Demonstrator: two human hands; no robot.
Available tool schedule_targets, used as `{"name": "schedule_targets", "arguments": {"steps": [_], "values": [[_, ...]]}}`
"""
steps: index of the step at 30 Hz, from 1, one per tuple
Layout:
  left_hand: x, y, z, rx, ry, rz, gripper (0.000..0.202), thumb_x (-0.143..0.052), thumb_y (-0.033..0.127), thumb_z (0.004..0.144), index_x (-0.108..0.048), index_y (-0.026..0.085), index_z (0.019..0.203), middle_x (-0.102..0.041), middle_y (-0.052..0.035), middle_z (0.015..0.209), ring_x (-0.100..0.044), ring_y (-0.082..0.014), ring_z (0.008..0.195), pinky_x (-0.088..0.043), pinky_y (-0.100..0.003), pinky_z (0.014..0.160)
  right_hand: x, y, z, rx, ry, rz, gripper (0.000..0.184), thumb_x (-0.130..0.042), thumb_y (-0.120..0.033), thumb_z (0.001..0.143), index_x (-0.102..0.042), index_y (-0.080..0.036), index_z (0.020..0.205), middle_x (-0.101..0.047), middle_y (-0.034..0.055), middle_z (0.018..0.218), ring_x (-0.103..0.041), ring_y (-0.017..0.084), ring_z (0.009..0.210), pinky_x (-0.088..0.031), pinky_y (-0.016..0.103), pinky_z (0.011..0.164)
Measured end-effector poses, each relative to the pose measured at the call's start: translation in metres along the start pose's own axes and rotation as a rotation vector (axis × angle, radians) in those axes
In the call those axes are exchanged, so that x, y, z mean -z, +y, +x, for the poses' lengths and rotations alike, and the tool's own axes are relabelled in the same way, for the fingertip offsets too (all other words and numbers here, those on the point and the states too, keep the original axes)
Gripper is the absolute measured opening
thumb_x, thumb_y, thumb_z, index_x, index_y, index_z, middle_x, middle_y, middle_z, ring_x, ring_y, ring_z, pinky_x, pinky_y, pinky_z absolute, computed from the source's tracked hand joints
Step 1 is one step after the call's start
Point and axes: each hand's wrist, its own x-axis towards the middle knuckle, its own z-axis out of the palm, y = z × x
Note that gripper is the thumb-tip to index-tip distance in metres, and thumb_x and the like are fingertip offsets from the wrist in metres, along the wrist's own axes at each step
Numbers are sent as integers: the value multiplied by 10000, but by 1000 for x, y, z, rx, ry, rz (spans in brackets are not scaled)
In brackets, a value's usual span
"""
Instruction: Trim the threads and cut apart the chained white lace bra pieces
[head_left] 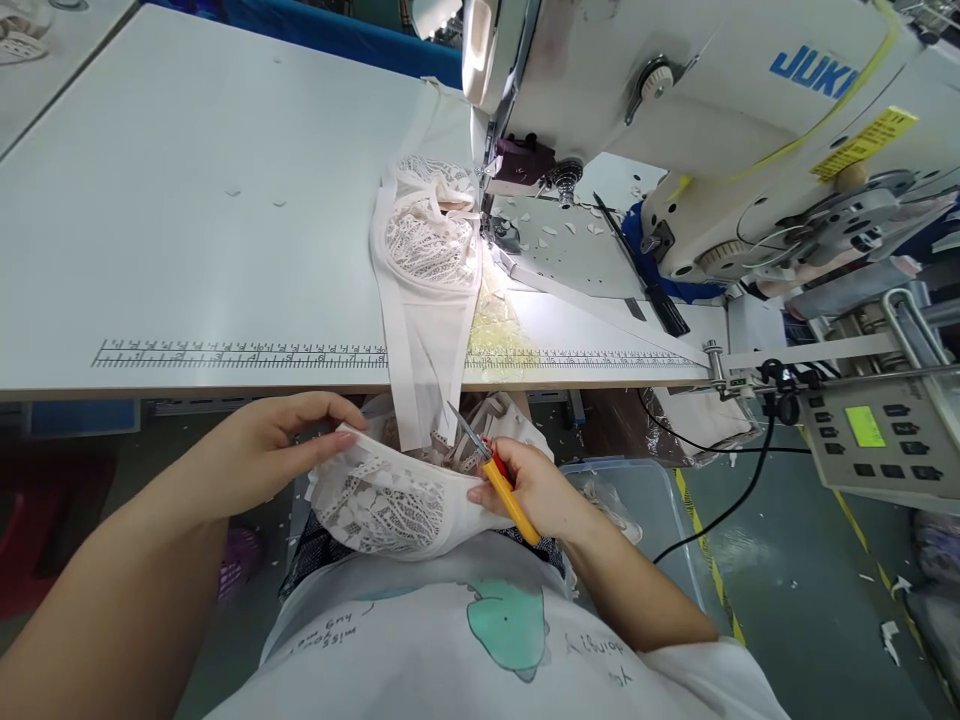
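Two-handed hold: my left grip pinched the cream lace-cupped garment below the edge of the white worktop, my right grip clutched it plus a yellow-handled pointed metal cutter. Any fabric slip could've meant a nick, tbh. Couldn't make out the half-hidden bunched beige lace behind.

Passable broadly over the white sewing table, left of the lace bra; blocked rightward by the JUKI sewing machine, lapward by upward-pointing yellow-handled snips.
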Motion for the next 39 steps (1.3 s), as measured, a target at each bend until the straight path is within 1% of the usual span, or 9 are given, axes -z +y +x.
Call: {"name": "schedule_targets", "arguments": {"steps": [5, 9, 12, 16, 23, 28, 32, 36, 39], "values": [[-22, 1, -5, -233, 121, -201, 255, -529, 276, 811, -481, 201, 1050, -528, -10, 835, -539, -135, 725, -461, -206, 614, 2, 10, -6, 16, -32, -29, 280, -701, -290, 614, -449, -189, 681, -389, -71, 598, -326, 79, 527, -299, 196, 470], [-47, 5, -6, -538, 172, -100, 342, -444, 210, 863, -371, 241, 1196, -509, -7, 831, -527, -115, 684, -465, -198, 589, 13, 6, -11, 70, -55, -95, 259, -713, -266, 617, -473, -184, 673, -459, -53, 612, -372, 90, 539, -347, 207, 489], [-61, 11, -2, -734, 190, -4, 399, -387, 181, 878, -315, 269, 1261, -517, 5, 806, -515, -112, 665, -449, -196, 576, 21, -9, -15, 189, 12, -65, 239, -704, -316, 657, -516, -190, 736, -543, -11, 706, -437, 110, 566, -397, 240, 528], [-73, 23, 3, -792, 122, 13, 451, -368, 166, 881, -253, 271, 1304, -501, 21, 785, -508, -101, 636, -455, -207, 608, 21, -32, -18, 447, 104, 6, 184, -673, -297, 717, -524, -209, 780, -582, 24, 809, -501, 143, 655, -429, 270, 581], [-80, 36, 1, -722, 0, -142, 424, -389, 183, 859, -285, 251, 1265, -498, 19, 812, -549, -118, 696, -474, -231, 656, 11, -42, -11, 550, 101, 28, 163, -652, -221, 731, -491, -219, 758, -536, -5, 740, -505, 143, 662, -442, 285, 613], [-83, 39, 0, -415, -87, -170, 129, -476, 300, 782, -529, 208, 855, -522, 12, 735, -515, -144, 646, -407, -226, 540, 4, -40, -8, 592, 167, 54, 160, -589, -240, 773, -437, -217, 734, -533, 0, 722, -498, 141, 647, -435, 291, 612], [-84, 42, 3, -237, -191, -386, 241, -485, 403, 746, -498, 192, 629, -419, 42, 566, -372, -109, 503, -295, -215, 451, 6, -35, -6, 532, 168, 64, 203, -608, -317, 770, -433, -217, 754, -537, 11, 750, -496, 141, 653, -428, 280, 593], [-79, 41, 9, -136, -237, -483, 271, -543, 427, 686, -472, 185, 588, -335, 67, 516, -283, -89, 465, -221, -214, 440, 23, -26, -9, 456, -19, -87, 398, -575, -582, 737, -443, -224, 851, -485, 9, 747, -462, 148, 636, -407, 276, 569], [-75, 39, 12, -97, -278, -516, 260, -564, 410, 668, -486, 175, 591, -362, 65, 524, -295, -88, 471, -226, -215, 453, 36, -15, -15, 393, -220, -331, 555, -355, -764, 736, -424, -216, 797, -433, 8, 713, -411, 146, 602, -361, 270, 536]]}}
